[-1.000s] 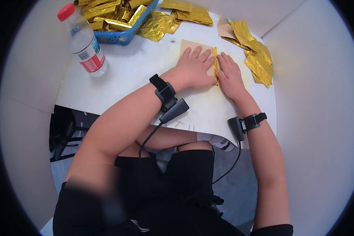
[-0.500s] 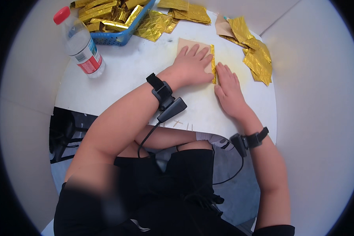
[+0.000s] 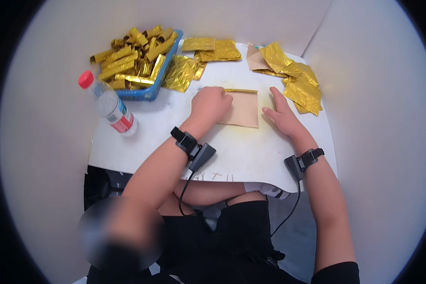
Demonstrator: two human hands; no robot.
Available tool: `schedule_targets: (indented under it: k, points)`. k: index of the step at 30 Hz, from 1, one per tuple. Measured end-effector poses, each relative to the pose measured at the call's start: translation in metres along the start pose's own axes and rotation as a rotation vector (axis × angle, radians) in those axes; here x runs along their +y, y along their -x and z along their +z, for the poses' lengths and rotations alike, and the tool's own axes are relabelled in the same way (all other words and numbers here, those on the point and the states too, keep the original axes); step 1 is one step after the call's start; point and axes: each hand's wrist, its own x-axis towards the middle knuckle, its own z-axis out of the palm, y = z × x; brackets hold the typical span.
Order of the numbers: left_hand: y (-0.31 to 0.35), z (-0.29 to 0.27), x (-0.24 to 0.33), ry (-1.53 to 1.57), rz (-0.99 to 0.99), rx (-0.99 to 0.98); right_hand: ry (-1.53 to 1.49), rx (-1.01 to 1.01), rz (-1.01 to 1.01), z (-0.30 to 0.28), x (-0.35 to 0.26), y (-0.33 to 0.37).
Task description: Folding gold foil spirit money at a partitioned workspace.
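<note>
The brown paper sheet (image 3: 241,110) has been turned: half a second ago its gold strip (image 3: 244,90) ran along the right side, and now it lies along the side facing the counter's far edge. The sheet lies flat near the middle of the counter (image 3: 222,154).

The left hand (image 3: 209,105), spread flat on the sheet before, is now curled over its left end; its fingers are bent and partly hidden, so I cannot tell whether they pinch the paper. The right hand (image 3: 285,116) is just beside the sheet, touching nothing, its fingers extended close together and the thumb held apart. The view has shifted too, showing more of the basket.

Counted: one brown sheet in work; one blue basket (image 3: 164,75) at the far left corner, holding well over a dozen gold rolls (image 3: 123,64), too overlapped to number; one red-capped bottle (image 3: 113,110) by the left edge; two groups of flat gold pieces, one (image 3: 220,50) at the far edge beside the basket, one (image 3: 302,90) toward the far right corner.
</note>
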Motion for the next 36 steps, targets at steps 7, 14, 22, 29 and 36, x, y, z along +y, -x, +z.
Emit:
schedule_targets:
  k: [7, 14, 22, 29, 36]
  points:
    - [-0.005, 0.007, 0.002, 0.413, 0.07, -0.02, -0.088, -0.021, -0.111, -0.029, 0.01, 0.007]
    - [-0.009, 0.002, 0.006, 0.332, 0.315, -0.163, -0.056, 0.009, -0.325, -0.03, -0.01, 0.008]
    - [-0.006, 0.008, 0.003, 0.257, 0.46, -0.106, 0.012, -0.031, -0.213, -0.027, -0.009, 0.005]
    - [-0.007, 0.008, 0.007, 0.283, 0.452, -0.178, 0.019, -0.022, -0.241, -0.023, -0.008, 0.004]
    - [-0.002, 0.006, 0.012, 0.338, 0.404, -0.187, 0.029, 0.0, -0.261, -0.021, -0.008, 0.003]
